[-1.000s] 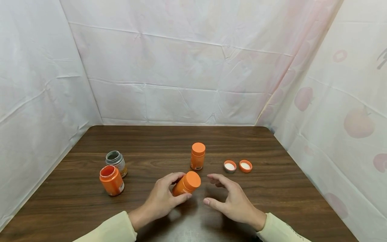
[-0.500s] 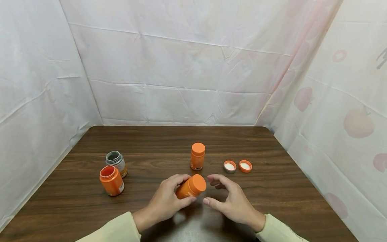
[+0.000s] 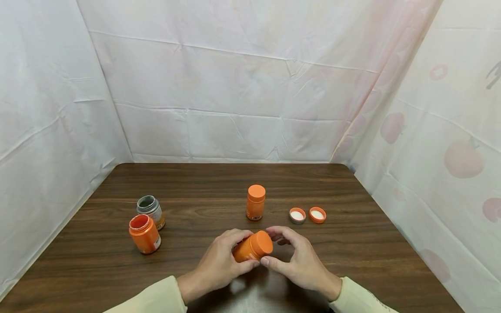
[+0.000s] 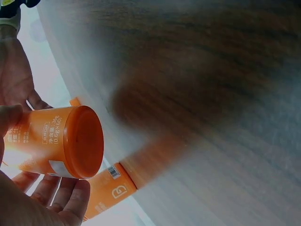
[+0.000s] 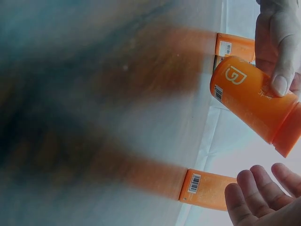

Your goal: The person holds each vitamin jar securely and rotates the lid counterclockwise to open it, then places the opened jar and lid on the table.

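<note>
My left hand (image 3: 221,264) grips an orange bottle (image 3: 247,251) around its body, its orange cap (image 3: 263,242) on. The bottle is tilted, with the cap toward my right hand (image 3: 303,263). In the left wrist view, the base of the held bottle (image 4: 87,141) is off the table. Fingers and thumb of the right hand are spread around the cap end; a gap shows between its fingers (image 5: 254,195) and the cap in the right wrist view. Just beyond both hands, a second capped orange bottle (image 3: 255,206) stands upright.
An uncapped orange jar (image 3: 145,239) and an uncapped grey jar (image 3: 155,214) stand close together at the left. Two loose caps lie with white insides up, a grey-sided cap (image 3: 297,221) and an orange cap (image 3: 317,221). White sheeting (image 3: 235,87) surrounds the brown table (image 3: 188,182).
My left hand has moved right with the orange bottle, which now leans further over toward the right hand. The right hand has stayed nearly still, and its gap to the cap has narrowed.
</note>
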A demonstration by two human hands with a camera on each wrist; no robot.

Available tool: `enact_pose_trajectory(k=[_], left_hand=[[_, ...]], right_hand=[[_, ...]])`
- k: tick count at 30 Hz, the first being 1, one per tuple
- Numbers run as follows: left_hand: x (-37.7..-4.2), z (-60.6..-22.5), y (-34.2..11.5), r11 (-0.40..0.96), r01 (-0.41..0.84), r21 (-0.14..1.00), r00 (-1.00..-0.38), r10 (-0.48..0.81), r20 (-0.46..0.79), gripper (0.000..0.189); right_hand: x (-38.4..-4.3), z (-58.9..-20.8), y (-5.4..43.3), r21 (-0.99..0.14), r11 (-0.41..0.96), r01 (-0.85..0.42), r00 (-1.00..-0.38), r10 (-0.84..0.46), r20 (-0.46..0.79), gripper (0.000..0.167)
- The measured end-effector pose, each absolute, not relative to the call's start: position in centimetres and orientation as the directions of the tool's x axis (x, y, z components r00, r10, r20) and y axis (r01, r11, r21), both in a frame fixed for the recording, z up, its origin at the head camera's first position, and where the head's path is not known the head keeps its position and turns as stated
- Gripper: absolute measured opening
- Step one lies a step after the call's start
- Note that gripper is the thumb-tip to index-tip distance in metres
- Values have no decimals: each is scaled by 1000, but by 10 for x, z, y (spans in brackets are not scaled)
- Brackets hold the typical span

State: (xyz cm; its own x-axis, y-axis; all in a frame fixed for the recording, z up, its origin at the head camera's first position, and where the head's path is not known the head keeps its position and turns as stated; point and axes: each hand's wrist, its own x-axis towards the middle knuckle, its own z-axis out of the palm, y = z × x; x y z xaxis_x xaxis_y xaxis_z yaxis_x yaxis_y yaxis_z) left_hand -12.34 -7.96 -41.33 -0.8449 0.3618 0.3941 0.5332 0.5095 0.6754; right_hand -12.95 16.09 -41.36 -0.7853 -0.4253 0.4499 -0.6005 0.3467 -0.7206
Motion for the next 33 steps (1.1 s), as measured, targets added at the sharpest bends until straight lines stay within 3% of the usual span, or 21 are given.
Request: enact_pose_trajectory(k=[16,33], left_hand=[[-121,-417,-78,530,533,660,-844,387,371,48],[-122,-417,-79,534,527,661,-845,410,343,47]], right_hand=[[-131,-413,155,-651,373,-660,-745,-436,505,48],[-131,-413,152,-640,395,-659,-749,-420,512,40]])
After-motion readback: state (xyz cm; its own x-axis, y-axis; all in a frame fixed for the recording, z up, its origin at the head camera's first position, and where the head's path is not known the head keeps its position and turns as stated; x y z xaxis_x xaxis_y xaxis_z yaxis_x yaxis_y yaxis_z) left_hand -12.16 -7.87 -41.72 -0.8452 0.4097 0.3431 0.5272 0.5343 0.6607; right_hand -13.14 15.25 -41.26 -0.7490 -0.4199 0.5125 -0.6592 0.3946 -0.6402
